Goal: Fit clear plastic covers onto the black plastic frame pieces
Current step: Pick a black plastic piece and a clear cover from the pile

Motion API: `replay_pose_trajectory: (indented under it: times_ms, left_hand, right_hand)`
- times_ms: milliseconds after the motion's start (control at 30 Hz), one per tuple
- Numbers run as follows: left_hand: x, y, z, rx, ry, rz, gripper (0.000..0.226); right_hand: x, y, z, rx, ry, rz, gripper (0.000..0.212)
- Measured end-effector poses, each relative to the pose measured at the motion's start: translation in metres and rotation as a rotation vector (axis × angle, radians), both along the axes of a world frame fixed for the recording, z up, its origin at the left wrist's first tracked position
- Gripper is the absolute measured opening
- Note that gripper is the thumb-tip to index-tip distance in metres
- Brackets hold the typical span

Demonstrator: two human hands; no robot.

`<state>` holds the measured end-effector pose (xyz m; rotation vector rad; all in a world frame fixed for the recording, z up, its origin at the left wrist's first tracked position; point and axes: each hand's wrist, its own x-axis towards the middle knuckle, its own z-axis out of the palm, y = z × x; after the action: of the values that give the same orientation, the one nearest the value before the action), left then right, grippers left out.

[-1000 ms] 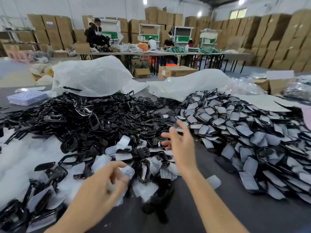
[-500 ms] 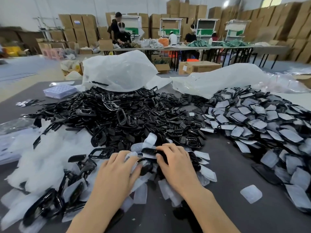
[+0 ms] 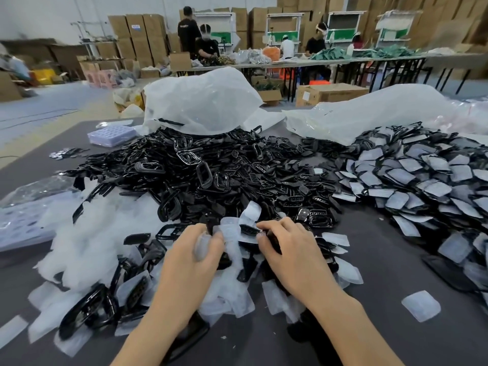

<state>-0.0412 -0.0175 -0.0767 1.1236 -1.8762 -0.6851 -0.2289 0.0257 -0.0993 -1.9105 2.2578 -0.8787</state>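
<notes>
My left hand (image 3: 194,256) holds a clear plastic cover (image 3: 228,233) between thumb and fingers at the near edge of the heap. My right hand (image 3: 286,249) grips a small black frame piece (image 3: 249,229) right beside that cover; the two parts touch. A big heap of loose black frame pieces (image 3: 211,175) fills the table's middle. Loose clear covers (image 3: 105,239) lie in a white drift to the left and under my hands. Whether the cover is seated on the frame is hidden by my fingers.
A pile of covered pieces (image 3: 412,180) spreads over the right side. One clear cover (image 3: 421,305) lies alone on the dark table (image 3: 383,273) at the right. White plastic bags (image 3: 200,101) stand behind the heaps; a clear tray (image 3: 111,134) sits far left. People work at distant tables.
My right hand came back from reaching toward the heap and closed on a black frame piece. My left hand rose with a clear cover to meet it. The camera view shifted right.
</notes>
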Motion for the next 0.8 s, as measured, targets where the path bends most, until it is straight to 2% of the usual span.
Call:
replay_pose_trajectory:
  times_ms: [133,267,400,467,600,667,733,800]
  left_hand:
    - [0.005,0.003,0.008,0.083,0.228,-0.056,0.029]
    - [0.017,-0.004,0.011,0.084,0.346,0.108,0.026]
    - [0.033,-0.021,0.012,0.061,0.33,0.302,0.031]
    - [0.04,-0.028,0.012,0.052,0.303,0.361,0.037]
    - [0.048,-0.038,0.006,0.025,0.243,0.404,0.042]
    - [0.05,-0.042,0.001,0.016,0.204,0.399,0.029]
    - [0.049,-0.044,-0.002,0.02,0.194,0.391,0.016]
    - [0.048,-0.044,-0.002,0.031,0.193,0.391,0.016]
  right_hand:
    - [0.009,0.004,-0.002,0.074,0.09,0.031,0.044]
    - [0.02,0.005,0.002,-0.044,0.028,0.062,0.036]
    - [0.042,-0.015,0.018,-0.156,-0.113,0.13,0.031]
    - [0.057,-0.035,0.028,-0.126,-0.062,0.156,0.032]
    - [0.09,-0.07,0.032,0.065,0.132,0.147,0.039]
    - [0.1,-0.079,0.026,0.141,0.241,0.141,0.041]
    - [0.106,-0.082,0.021,0.129,0.289,0.13,0.038]
    - [0.11,-0.082,0.017,0.088,0.284,0.127,0.034]
